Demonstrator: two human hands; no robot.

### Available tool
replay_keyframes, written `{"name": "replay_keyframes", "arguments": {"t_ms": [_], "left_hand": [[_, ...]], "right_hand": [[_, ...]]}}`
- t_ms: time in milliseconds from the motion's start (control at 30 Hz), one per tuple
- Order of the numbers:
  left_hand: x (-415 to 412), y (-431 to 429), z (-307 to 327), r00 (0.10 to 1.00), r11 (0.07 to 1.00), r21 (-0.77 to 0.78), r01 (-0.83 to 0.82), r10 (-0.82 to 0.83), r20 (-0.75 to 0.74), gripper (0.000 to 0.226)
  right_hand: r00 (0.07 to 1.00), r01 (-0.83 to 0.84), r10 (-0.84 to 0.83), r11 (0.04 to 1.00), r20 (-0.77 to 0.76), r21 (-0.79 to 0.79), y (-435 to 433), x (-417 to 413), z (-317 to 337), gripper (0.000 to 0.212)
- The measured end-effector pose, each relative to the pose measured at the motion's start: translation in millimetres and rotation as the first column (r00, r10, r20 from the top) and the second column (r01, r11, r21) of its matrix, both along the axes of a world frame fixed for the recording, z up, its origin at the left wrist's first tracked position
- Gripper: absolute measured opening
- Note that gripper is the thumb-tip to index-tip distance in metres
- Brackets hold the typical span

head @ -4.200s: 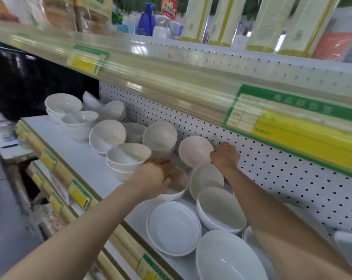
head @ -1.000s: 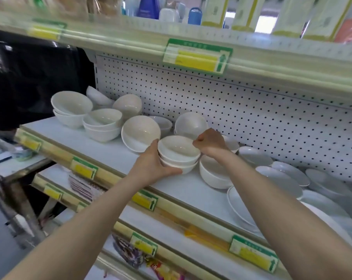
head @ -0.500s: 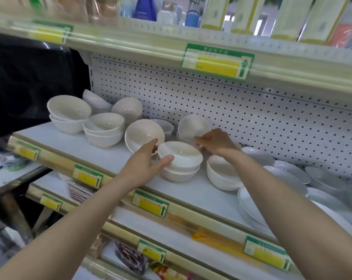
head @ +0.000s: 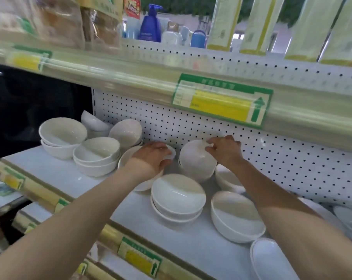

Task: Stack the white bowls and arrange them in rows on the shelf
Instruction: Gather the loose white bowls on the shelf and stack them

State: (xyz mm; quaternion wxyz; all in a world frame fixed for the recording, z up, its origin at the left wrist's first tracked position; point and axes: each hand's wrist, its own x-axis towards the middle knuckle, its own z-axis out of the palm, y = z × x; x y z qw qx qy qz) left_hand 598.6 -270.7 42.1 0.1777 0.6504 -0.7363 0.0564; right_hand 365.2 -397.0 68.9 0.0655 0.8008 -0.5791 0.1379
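**A:** Where are the hands?

**B:** The right hand [head: 224, 150] pinches the top rim of a tipped bowl [head: 197, 161]. That bowl leans at the back of the shelf [head: 56, 175], against the pegboard [head: 282, 164]. The left hand [head: 152, 156] lies over a leaning bowl [head: 126, 158], with its fingers bent at the rim of a small bowl [head: 171, 153] behind. I cannot tell whether they grip it.

**A:** How will the bowls handle?

**B:** They look like glazed ceramic: stiff, weighty, slick and likely to chip. I would hold one by the rim with the thumb inside, or cup it from below. Lower it into its pile rather than dropping it.

**A:** How many are there?

**B:** There are three upright piles. The left pile [head: 62, 136] has two bowls. The middle pile [head: 96, 156] and the front pile [head: 178, 199] look like three each. Two single bowls sit to the right, a near one [head: 235, 217] and a far one [head: 225, 176]. At least two back bowls [head: 126, 132] lie loose and tilted. The plates [head: 272, 259] at the right are partly hidden, so I cannot count them.
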Motion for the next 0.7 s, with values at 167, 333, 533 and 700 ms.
{"name": "replay_keyframes", "arguments": {"t_ms": [167,333,533,700], "left_hand": [[-0.2,-21.9,-7.0,0.996,0.999,-0.01,0.03,-0.029,0.088,0.039],[-2.5,-29.7,-8.7,0.974,0.997,0.0,0.073,-0.071,0.214,0.045],[-5.2,-29.4,-3.6,0.947,0.996,0.054,0.072,-0.085,0.309,0.039],[0.5,-31.1,-6.0,0.946,0.996,0.034,0.081,-0.087,0.313,0.041]], "right_hand": [[0.999,-0.039,0.039,0.997,-0.007,-0.06,-8.3,3.8,-2.8,0.027],[0.994,0.1,-0.093,0.987,-0.062,0.126,-18.4,5.1,0.0,0.028],[0.997,0.053,-0.039,0.973,-0.066,0.226,-15.9,8.5,-1.4,0.037],[0.998,0.058,-0.047,0.97,-0.05,0.238,-17.1,4.9,-4.0,0.027]]}}
